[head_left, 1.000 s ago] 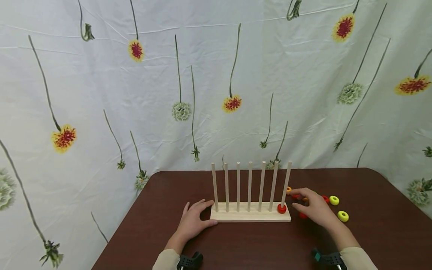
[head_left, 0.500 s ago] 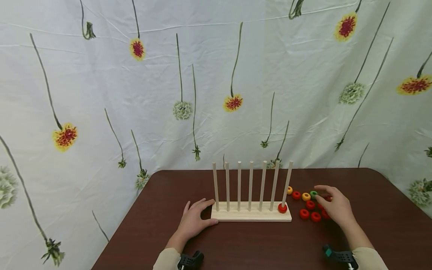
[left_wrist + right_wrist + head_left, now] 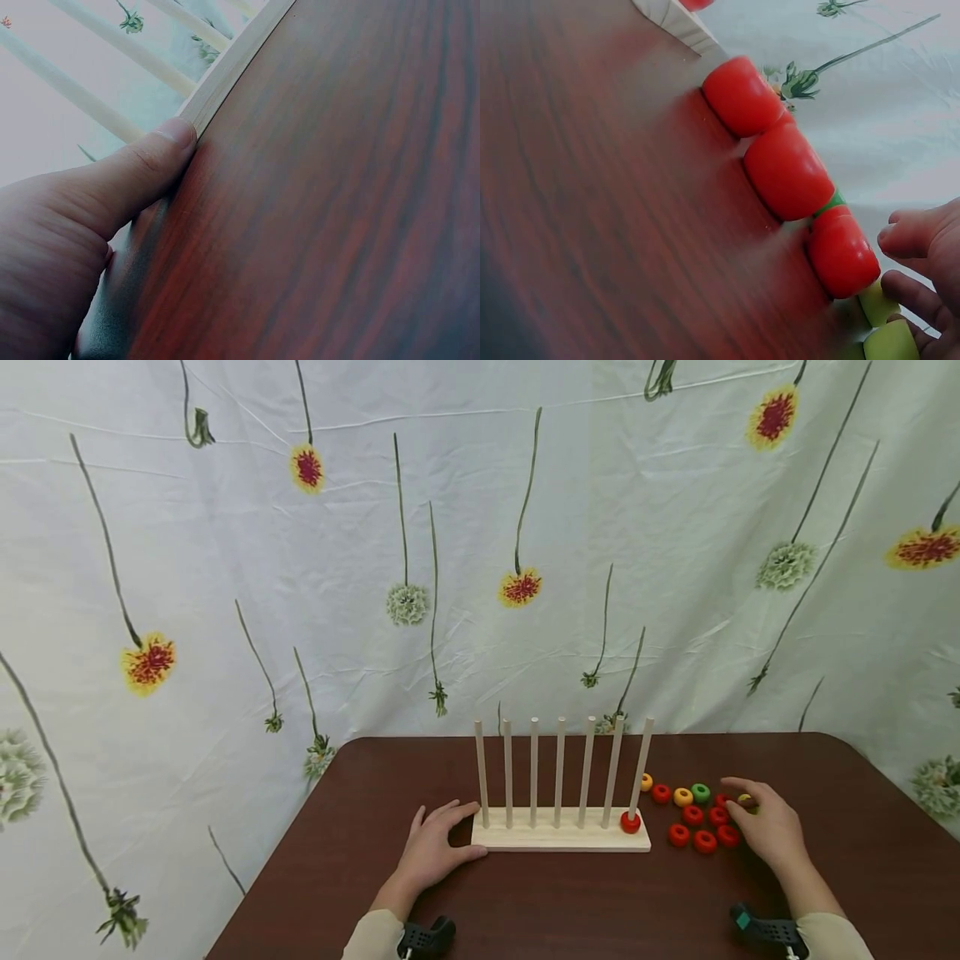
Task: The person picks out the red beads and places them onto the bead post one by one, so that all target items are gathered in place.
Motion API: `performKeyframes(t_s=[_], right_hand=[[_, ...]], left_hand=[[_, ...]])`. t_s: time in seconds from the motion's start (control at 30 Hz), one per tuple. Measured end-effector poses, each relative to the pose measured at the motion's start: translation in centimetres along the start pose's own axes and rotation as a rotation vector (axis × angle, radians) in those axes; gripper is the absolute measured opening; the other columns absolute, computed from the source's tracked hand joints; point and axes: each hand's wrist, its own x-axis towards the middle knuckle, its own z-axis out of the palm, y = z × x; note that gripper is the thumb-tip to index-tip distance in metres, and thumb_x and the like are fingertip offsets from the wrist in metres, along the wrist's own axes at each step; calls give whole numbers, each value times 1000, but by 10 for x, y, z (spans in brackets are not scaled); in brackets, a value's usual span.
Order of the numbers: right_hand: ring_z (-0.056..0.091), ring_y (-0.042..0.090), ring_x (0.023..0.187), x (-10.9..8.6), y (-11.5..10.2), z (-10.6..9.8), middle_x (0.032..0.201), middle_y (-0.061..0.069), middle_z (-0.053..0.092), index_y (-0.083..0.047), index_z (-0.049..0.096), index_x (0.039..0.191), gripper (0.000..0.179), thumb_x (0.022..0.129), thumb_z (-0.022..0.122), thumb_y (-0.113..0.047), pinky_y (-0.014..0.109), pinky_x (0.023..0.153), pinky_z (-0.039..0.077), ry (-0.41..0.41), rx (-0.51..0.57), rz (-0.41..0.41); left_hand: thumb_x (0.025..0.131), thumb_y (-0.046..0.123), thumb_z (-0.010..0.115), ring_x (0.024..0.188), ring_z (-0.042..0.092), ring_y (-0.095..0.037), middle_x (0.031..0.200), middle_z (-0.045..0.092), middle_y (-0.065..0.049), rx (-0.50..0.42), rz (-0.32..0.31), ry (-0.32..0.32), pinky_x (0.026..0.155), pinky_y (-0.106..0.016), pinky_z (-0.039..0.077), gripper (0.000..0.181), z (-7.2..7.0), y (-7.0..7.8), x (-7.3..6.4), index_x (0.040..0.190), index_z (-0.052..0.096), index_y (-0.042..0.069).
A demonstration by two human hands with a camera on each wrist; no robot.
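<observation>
A pale wooden peg rack (image 3: pixel 558 837) with a row of several upright pegs stands on the table. My left hand (image 3: pixel 429 853) grips its left end, thumb at the front edge and fingers behind; the left wrist view shows the thumb (image 3: pixel 161 146) pressed against the wood. One red ring (image 3: pixel 630 823) sits at the bottom of the rightmost peg. To the right, my right hand (image 3: pixel 774 831) hovers at the yellow rings (image 3: pixel 745 798), thumb and fingers apart. In the right wrist view its fingertips are right by a yellow ring (image 3: pixel 891 343), beyond the red rings (image 3: pixel 844 255).
Several loose red rings (image 3: pixel 705 841) lie between the rack and my right hand. Behind them are a green ring (image 3: pixel 701 792) and orange-yellow rings (image 3: pixel 682 797). The dark brown table (image 3: pixel 570 902) ends at a white flower-print cloth (image 3: pixel 450 552).
My right hand has moved right, away from the rightmost peg and across the loose rings to the yellow ones. The left hand keeps its grip on the rack.
</observation>
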Motion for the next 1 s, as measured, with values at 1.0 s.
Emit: performKeyframes(t_s=[1.0], right_hand=[[59,34,88,-1,7,0,119,32,60,3,63,128,37,94,63,-10,34,64,45,-93,-72,14]], left_hand=[[79,44,83,143,45,-32,143,60,-4,15,10,11,119,-72,10,70,1,0,-1,140,60,19]])
